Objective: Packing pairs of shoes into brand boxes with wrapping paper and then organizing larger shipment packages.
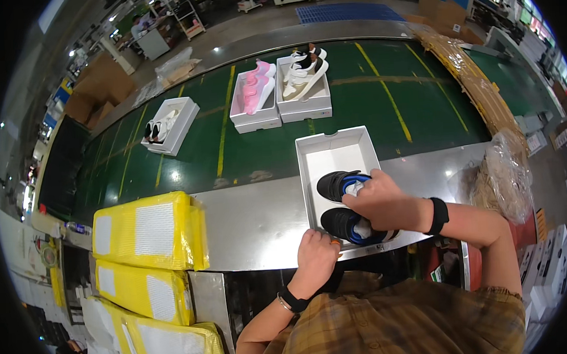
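Note:
A white shoe box (341,140) stands open on the metal table edge in front of me. Inside its near half lies a pair of black shoes with blue lining; the far shoe (331,186) is beside the near shoe (337,223), toes to the left. White stuffing (354,188) shows in their openings. My right hand (381,201) is closed at the heel of the far shoe, fingers bent around its opening; the fingertips are partly hidden. At the box's near left corner my left hand (317,256) grips the wall, an orange ring on one finger.
Beyond the metal ledge (254,219) runs a green conveyor belt (193,130). On it are boxes with pink shoes (259,89), white-and-gold shoes (301,81) and white shoes (162,126). Yellow-wrapped stacks (140,234) stand at left, crumpled clear plastic (506,173) at right.

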